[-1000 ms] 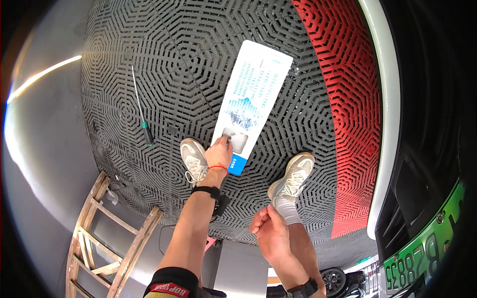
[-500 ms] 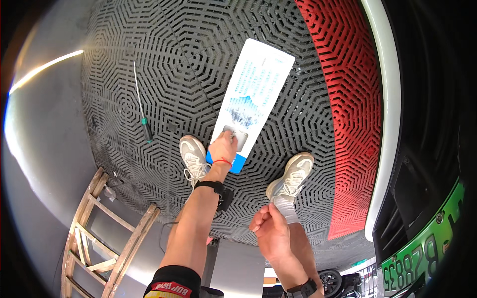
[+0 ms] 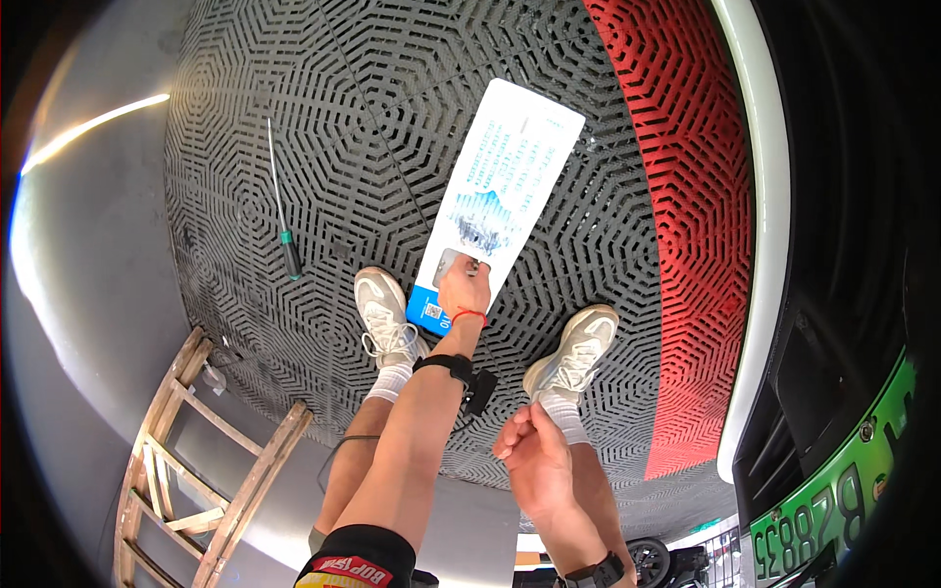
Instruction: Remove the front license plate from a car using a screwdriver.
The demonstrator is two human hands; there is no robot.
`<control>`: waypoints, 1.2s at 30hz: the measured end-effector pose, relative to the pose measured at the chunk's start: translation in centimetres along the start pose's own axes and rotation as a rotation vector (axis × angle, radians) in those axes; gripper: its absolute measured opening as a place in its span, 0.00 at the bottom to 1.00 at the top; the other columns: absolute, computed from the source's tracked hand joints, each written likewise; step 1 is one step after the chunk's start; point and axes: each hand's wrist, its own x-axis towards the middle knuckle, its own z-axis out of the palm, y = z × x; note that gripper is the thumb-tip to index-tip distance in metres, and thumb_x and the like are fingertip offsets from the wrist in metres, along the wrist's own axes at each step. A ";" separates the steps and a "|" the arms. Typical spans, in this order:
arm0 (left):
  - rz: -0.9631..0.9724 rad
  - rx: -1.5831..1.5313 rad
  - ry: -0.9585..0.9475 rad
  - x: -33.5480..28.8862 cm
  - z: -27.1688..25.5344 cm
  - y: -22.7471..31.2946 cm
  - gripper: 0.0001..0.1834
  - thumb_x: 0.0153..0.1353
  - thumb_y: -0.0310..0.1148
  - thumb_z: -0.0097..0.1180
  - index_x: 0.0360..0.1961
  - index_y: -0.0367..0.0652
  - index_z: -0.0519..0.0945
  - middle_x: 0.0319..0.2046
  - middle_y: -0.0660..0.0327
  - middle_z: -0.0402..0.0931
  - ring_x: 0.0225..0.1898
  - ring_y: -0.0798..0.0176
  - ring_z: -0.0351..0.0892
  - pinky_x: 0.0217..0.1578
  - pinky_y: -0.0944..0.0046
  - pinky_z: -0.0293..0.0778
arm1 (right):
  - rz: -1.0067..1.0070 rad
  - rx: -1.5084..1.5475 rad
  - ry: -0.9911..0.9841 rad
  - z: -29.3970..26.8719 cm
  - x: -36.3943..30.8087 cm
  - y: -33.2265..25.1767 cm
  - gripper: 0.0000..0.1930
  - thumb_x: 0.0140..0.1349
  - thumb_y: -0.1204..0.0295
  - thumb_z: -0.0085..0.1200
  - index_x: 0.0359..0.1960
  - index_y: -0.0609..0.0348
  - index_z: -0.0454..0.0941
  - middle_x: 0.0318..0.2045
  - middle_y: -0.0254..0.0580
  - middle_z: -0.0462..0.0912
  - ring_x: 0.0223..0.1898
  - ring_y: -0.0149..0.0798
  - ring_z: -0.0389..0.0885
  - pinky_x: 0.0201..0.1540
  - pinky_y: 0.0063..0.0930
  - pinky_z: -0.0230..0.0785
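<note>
A long flat white carton with a blue near end and a blue mountain picture lies on the floor mat between my shoes. My left hand is over the grey oval near the blue end, fingers curled and closed. A small dark bit shows at its fingertips, too small to name. My right hand hangs before the right ankle, its fingers curled in toward the thumb with nothing visible in them. A screwdriver with a green and black handle lies left of the carton.
Grey slotted mat tiles cover the floor, with a red strip at the right. A white vehicle bumper with a green plate borders the right. A wooden ladder leans at lower left. My shoes flank the carton.
My left hand and forearm have shifted right across the grey oval, uncovering its left part and more of the blue end. My right hand has barely moved.
</note>
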 end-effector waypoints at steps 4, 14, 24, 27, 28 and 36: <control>-0.025 -0.018 -0.026 0.3 0.4 -0.1 0.12 0.51 0.40 0.60 0.35 0.45 0.83 0.32 0.57 0.83 0.37 0.48 0.81 0.38 0.53 0.74 | -0.007 0.010 0.002 -0.4 0.1 -0.1 0.12 0.68 0.62 0.47 0.31 0.56 0.71 0.22 0.36 0.72 0.25 0.33 0.69 0.32 0.27 0.62; 0.299 -0.225 -0.185 -1.8 -5.5 -0.8 0.12 0.51 0.34 0.65 0.34 0.38 0.82 0.27 0.50 0.81 0.27 0.49 0.81 0.29 0.59 0.75 | -0.197 -0.292 0.097 -0.9 1.7 -0.4 0.20 0.69 0.58 0.45 0.54 0.58 0.70 0.47 0.38 0.77 0.48 0.32 0.73 0.51 0.30 0.64; 1.331 0.011 -0.546 -12.1 -26.2 12.5 0.14 0.43 0.32 0.66 0.33 0.43 0.81 0.31 0.65 0.79 0.31 0.64 0.79 0.29 0.65 0.77 | -0.238 -0.118 -0.253 6.2 -5.3 -3.0 0.26 0.73 0.56 0.36 0.54 0.69 0.71 0.49 0.48 0.76 0.52 0.35 0.73 0.57 0.29 0.63; 1.441 0.176 -0.509 -12.9 -28.9 14.5 0.14 0.43 0.32 0.64 0.34 0.42 0.81 0.35 0.69 0.77 0.32 0.68 0.76 0.29 0.68 0.78 | -0.197 -0.063 -0.205 7.7 -7.4 -2.8 0.24 0.73 0.58 0.36 0.50 0.70 0.74 0.45 0.44 0.78 0.46 0.32 0.77 0.49 0.24 0.71; 1.488 0.171 -0.466 -13.1 -29.6 15.3 0.14 0.44 0.32 0.61 0.34 0.41 0.80 0.33 0.68 0.75 0.33 0.67 0.75 0.29 0.67 0.77 | -0.190 -0.044 -0.191 8.3 -8.0 -3.0 0.24 0.73 0.58 0.36 0.50 0.70 0.74 0.45 0.44 0.78 0.46 0.32 0.77 0.49 0.24 0.71; 1.643 0.226 -0.334 -14.4 -32.9 19.5 0.23 0.45 0.33 0.59 0.46 0.41 0.79 0.30 0.69 0.72 0.30 0.65 0.71 0.31 0.67 0.68 | -0.270 0.023 -0.230 11.4 -11.5 -6.1 0.26 0.73 0.58 0.31 0.49 0.71 0.74 0.49 0.52 0.78 0.51 0.39 0.77 0.54 0.30 0.70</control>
